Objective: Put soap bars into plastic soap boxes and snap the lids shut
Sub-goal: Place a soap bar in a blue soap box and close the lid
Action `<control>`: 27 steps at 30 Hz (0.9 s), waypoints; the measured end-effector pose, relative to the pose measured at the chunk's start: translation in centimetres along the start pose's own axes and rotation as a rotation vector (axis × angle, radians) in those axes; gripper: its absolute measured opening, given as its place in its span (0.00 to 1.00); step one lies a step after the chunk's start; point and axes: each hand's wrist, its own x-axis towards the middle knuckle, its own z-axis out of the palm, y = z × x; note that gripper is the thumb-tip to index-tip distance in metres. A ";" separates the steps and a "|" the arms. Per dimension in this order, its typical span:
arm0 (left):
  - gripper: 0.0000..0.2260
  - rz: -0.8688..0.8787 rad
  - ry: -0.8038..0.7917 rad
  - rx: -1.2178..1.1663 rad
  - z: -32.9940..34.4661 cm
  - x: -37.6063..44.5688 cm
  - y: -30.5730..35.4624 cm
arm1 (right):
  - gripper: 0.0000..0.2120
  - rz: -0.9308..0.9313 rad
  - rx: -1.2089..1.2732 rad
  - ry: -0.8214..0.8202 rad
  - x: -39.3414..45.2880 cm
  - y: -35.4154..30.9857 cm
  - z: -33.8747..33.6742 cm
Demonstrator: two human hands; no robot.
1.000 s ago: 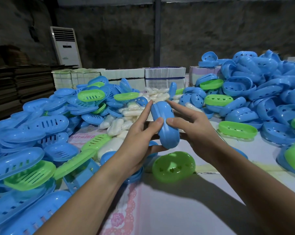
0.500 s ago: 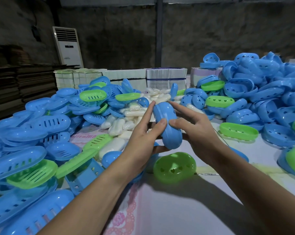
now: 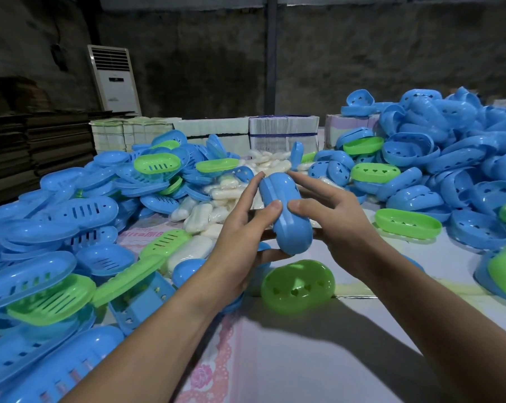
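Moved: nothing much, blue soap box (image 3: 285, 212) still raised above worktop (image 3: 318, 353).
Hands: left hand (image 3: 240, 237) and right hand (image 3: 337, 225) both gripping it.

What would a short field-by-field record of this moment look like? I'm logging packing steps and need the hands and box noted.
held item: closed blue soap box, raised above the table
left hand: grip on the box's left side, thumb on top
right hand: grip on the box's right side, thumb on top
lid seam: halves look joined; latch cannot be told
below box: green perforated soap box half on the table
soap supply: white soap bars piled behind
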 end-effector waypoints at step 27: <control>0.20 -0.068 0.032 0.070 -0.2 0.0 0.2 | 0.29 0.150 0.049 -0.139 0.2 -0.1 -0.2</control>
